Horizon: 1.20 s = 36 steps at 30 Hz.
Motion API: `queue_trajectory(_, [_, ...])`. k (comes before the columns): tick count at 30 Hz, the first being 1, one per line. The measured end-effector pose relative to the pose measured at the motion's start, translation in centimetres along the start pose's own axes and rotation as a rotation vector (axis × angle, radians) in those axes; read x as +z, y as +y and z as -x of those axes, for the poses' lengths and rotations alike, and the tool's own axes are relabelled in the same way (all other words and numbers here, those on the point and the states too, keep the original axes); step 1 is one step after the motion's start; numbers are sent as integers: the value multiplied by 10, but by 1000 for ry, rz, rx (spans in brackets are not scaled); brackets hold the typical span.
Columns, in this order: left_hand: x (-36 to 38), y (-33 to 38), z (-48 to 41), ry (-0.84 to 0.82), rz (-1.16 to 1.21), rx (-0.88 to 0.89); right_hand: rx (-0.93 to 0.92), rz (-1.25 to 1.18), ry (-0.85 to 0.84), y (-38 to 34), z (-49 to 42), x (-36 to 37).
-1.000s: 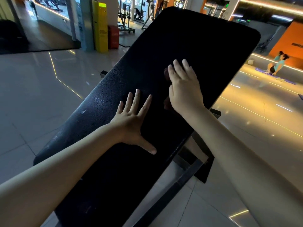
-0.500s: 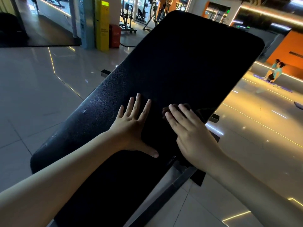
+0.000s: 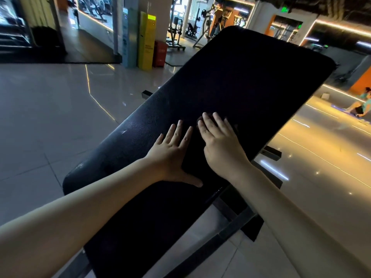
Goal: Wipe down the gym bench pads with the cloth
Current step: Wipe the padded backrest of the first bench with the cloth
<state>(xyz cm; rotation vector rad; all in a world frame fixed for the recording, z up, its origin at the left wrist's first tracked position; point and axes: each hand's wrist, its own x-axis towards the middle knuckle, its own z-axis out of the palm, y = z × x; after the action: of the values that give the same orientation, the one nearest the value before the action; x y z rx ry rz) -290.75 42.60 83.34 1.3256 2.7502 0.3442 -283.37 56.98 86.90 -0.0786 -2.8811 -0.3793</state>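
A long black textured bench pad (image 3: 241,81) runs from bottom left to upper right. My left hand (image 3: 172,155) lies flat on it, fingers spread, holding nothing. Just to its right, my right hand (image 3: 218,145) presses flat on a dark cloth (image 3: 201,119). Only a dark edge of the cloth shows past the fingertips; the rest is hidden under the hand and hard to tell from the pad.
The bench's black metal frame (image 3: 230,229) shows below the pad's right edge. Glossy tiled floor (image 3: 50,117) surrounds it. A yellow and a red box (image 3: 147,41) stand far back by gym machines. A person sits on a mat (image 3: 361,107) at far right.
My right hand slid the cloth down the pad from its upper middle toward the right edge, then back left beside my left hand. The left hand stayed flat in place.
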Motion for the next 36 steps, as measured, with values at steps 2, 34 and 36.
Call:
queue_trajectory(2, [7,-3,10,8,10,3,-86,-19,7,-3,18,1])
queue_trajectory(34, [37,-62,71,-75,12,-182,-299,-140,162,-82,-2,48])
queue_trajectory(36, [38,-67,74,-88,15,-198,-412,-139,87,-103,28,55])
